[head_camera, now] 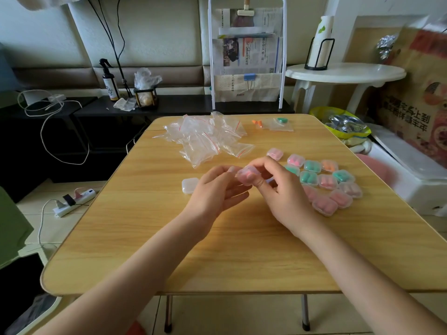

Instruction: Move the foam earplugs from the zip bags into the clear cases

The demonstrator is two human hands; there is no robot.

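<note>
You are holding one small clear case [248, 176] between both hands above the middle of the wooden table [150, 238]. Your left hand [217, 189] is pinching its left side with thumb and fingertips, the lower fingers lying looser beneath; your right hand [278, 187] is curling over its right side, thumb pressing the front. The case is a rounded square of glossy, see-through plastic, and pink foam earplugs are showing through it; whether its lid is fully closed I cannot tell.

Just left of your grip an empty clear case [189, 185] is lying flat on the smooth wood-grain top. Just right of it, partly behind your right hand, a cluster of filled cases [324, 182] is sitting closely packed, holding pink, green and orange plugs. Beyond the grip a heap of empty zip bags [205, 136] is lying crinkled and limp, with red seal strips. Further off to the right, near the far edge, a zip bag with green plugs [280, 123] is lying beside loose orange earplugs [257, 123].

Between your grip and the rounded near edge, bare tabletop is stretching under both forearms
</note>
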